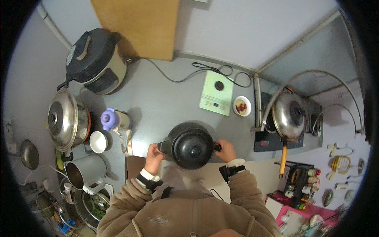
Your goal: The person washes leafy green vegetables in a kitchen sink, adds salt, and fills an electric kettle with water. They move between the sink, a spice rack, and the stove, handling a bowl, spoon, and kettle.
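A black lidded pot (183, 129) is in front of my body, at the near edge of the grey countertop. Its round lid (192, 160) is on and has a knob in the middle. My left hand (153, 158) grips the pot at its spout, fingers wrapped around the outer end. On the opposite side, my right hand (226, 151) is closed around the short black handle. Whether the pot's base touches the counter cannot be told. The inside of the pot is hidden by the lid.
Beyond the pot are a pale green kitchen scale (217, 99) and a white bowl (246, 101) with reddish pieces. To the left stand a purple-topped bottle (114, 119), a steel pot (66, 121) and a pressure cooker (94, 62). A covered wok (288, 115) is at right.
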Action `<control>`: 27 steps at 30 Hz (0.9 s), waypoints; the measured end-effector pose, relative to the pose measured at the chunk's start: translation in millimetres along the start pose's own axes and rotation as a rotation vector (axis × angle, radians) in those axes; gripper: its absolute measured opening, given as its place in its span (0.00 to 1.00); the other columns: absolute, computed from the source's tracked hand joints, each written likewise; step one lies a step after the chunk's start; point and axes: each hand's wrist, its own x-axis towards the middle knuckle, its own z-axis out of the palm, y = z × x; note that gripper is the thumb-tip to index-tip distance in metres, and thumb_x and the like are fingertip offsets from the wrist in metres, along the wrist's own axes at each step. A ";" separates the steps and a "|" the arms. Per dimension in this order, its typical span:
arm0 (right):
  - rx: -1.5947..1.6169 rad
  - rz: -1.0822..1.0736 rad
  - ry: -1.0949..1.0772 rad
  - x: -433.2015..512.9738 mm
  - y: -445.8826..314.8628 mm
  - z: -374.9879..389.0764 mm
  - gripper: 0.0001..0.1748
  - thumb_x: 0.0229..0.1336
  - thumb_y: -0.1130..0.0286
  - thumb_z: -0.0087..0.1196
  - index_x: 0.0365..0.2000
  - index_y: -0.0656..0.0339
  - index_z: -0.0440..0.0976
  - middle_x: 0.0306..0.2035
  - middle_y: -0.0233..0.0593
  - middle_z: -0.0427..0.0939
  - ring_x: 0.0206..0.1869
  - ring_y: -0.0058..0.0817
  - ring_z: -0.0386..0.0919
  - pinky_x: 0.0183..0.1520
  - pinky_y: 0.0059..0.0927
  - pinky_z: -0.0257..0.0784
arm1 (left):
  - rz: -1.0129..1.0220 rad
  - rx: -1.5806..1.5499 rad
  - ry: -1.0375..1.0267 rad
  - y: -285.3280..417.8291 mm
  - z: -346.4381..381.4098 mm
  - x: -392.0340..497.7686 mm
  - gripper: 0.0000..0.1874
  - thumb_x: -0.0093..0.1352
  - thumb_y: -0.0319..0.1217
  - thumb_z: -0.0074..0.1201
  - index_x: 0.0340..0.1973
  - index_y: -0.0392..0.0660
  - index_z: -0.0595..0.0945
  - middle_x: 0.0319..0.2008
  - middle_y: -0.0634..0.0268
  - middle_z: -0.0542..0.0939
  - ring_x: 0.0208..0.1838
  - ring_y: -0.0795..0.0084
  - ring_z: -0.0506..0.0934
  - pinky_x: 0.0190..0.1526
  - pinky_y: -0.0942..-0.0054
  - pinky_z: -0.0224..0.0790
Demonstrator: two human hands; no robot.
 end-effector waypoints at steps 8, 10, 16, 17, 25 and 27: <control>0.075 0.184 0.155 -196.4 90.1 -43.4 0.16 0.34 0.72 0.58 0.30 0.66 0.74 0.29 0.50 0.74 0.34 0.46 0.73 0.39 0.38 0.69 | -0.089 0.197 -0.316 -59.5 115.6 -66.0 0.17 0.54 0.16 0.42 0.39 0.40 0.66 0.27 0.66 0.69 0.28 0.76 0.68 0.31 0.77 0.64; 0.108 0.271 0.174 -258.6 124.1 -53.4 0.17 0.34 0.72 0.58 0.31 0.65 0.74 0.30 0.49 0.75 0.34 0.45 0.74 0.38 0.37 0.70 | -0.125 0.232 -0.386 -94.0 155.1 -91.1 0.16 0.53 0.16 0.43 0.38 0.40 0.66 0.26 0.66 0.69 0.26 0.76 0.69 0.28 0.78 0.64; 0.166 0.456 0.271 -437.2 227.7 -89.7 0.15 0.35 0.72 0.58 0.30 0.64 0.74 0.31 0.48 0.75 0.35 0.45 0.74 0.39 0.38 0.70 | -0.259 0.318 -0.567 -205.5 286.3 -170.0 0.15 0.53 0.18 0.43 0.36 0.43 0.67 0.26 0.64 0.71 0.24 0.72 0.70 0.27 0.74 0.66; 0.163 0.486 0.307 -465.0 239.0 -95.7 0.14 0.35 0.72 0.57 0.30 0.64 0.74 0.31 0.48 0.75 0.35 0.45 0.74 0.39 0.38 0.70 | -0.284 0.334 -0.584 -218.5 308.3 -183.4 0.15 0.53 0.18 0.43 0.36 0.43 0.67 0.26 0.64 0.71 0.24 0.72 0.70 0.27 0.74 0.66; 0.186 0.662 0.510 -598.4 349.1 -174.8 0.12 0.35 0.72 0.56 0.27 0.64 0.74 0.29 0.48 0.75 0.36 0.46 0.74 0.40 0.39 0.70 | -0.348 0.390 -0.827 -299.8 498.9 -242.7 0.16 0.53 0.17 0.41 0.37 0.42 0.67 0.26 0.64 0.71 0.26 0.72 0.70 0.30 0.73 0.65; 0.183 0.660 0.561 -614.7 381.5 -193.2 0.13 0.34 0.73 0.56 0.28 0.64 0.74 0.29 0.49 0.75 0.35 0.46 0.74 0.39 0.39 0.70 | -0.344 0.396 -0.880 -319.2 542.2 -245.2 0.16 0.54 0.17 0.41 0.38 0.43 0.67 0.27 0.64 0.71 0.27 0.72 0.70 0.30 0.72 0.65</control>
